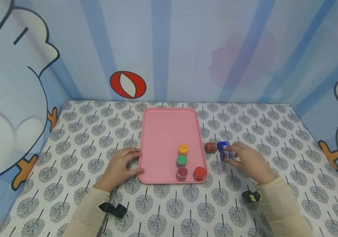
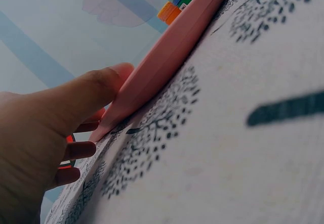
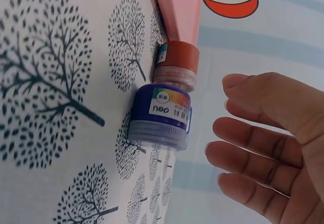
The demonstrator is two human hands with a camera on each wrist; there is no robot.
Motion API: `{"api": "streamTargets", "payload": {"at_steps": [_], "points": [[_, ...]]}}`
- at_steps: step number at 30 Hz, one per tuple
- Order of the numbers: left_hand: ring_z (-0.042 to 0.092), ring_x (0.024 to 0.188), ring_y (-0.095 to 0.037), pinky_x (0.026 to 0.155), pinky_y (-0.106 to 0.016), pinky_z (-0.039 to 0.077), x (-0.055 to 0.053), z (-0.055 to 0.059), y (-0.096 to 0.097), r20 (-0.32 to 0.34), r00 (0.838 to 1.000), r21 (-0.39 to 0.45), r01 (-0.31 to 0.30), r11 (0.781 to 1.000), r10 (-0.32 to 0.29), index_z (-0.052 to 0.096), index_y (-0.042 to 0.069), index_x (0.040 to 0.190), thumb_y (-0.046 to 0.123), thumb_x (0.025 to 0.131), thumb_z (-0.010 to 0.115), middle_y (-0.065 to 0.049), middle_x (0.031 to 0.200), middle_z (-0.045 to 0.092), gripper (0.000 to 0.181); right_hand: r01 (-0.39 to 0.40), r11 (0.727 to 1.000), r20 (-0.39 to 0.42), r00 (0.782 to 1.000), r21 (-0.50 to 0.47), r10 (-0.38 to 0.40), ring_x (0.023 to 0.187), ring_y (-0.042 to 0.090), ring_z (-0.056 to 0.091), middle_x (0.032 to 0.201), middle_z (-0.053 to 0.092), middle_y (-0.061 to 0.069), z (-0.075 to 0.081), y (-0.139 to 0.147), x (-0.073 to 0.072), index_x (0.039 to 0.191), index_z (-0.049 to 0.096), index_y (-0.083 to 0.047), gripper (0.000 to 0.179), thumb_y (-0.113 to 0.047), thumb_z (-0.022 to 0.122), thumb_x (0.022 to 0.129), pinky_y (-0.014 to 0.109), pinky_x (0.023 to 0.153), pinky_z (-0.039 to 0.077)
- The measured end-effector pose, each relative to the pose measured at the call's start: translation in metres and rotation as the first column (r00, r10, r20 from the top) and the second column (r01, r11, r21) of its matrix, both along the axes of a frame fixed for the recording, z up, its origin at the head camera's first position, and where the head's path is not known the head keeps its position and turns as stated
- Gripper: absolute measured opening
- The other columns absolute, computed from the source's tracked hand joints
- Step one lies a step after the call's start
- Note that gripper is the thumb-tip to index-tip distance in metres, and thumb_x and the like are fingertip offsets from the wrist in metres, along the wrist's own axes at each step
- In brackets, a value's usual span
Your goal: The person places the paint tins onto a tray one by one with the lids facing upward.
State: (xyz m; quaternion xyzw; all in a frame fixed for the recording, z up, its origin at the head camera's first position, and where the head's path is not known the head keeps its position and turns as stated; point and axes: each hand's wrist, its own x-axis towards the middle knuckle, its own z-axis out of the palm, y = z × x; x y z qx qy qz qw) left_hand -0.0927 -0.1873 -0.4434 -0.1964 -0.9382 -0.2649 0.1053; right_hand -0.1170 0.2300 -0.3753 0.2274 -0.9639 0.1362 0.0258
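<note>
My left hand [image 1: 120,169] rests at the left side of a pink tray [image 1: 157,138], thumb and fingertips touching its rim. The left wrist view shows the thumb on the tray's outer wall. Over on the right, two blue paint jars [image 1: 223,145] [image 3: 161,110] lie on their sides close together, just outside the tray. My right hand [image 1: 250,163] is beside them; in the right wrist view its fingers are spread, with a gap between them and the jars. A reddish-brown paint jar [image 1: 211,147] lies between the blue ones and the tray's right rim.
Inside the tray stand a yellow jar [image 1: 183,149], a green jar [image 1: 182,160], a dark red jar [image 1: 182,173] and, in the near right corner, a bright red jar [image 1: 199,173]. A tree-patterned cloth [image 1: 145,210] covers the table. A printed curtain [image 1: 186,49] hangs behind.
</note>
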Motion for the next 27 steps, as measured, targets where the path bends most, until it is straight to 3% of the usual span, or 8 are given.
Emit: {"api": "streamTargets", "payload": {"at_steps": [27], "points": [[0.054, 0.123, -0.031, 0.108, -0.052, 0.039, 0.001, 0.0, 0.0, 0.021, 1.0, 0.003, -0.007, 1.0, 0.006, 0.066, 0.006, 0.118, 0.037, 0.071, 0.082, -0.008, 0.13, 0.062, 0.058, 0.04, 0.997, 0.025, 0.999, 0.064, -0.041, 0.083, 0.025, 0.066, 0.112, 0.065, 0.016, -0.007, 0.013, -0.01, 0.115, 0.063, -0.003, 0.039, -0.021, 0.074, 0.082, 0.041, 0.069, 0.058]]}}
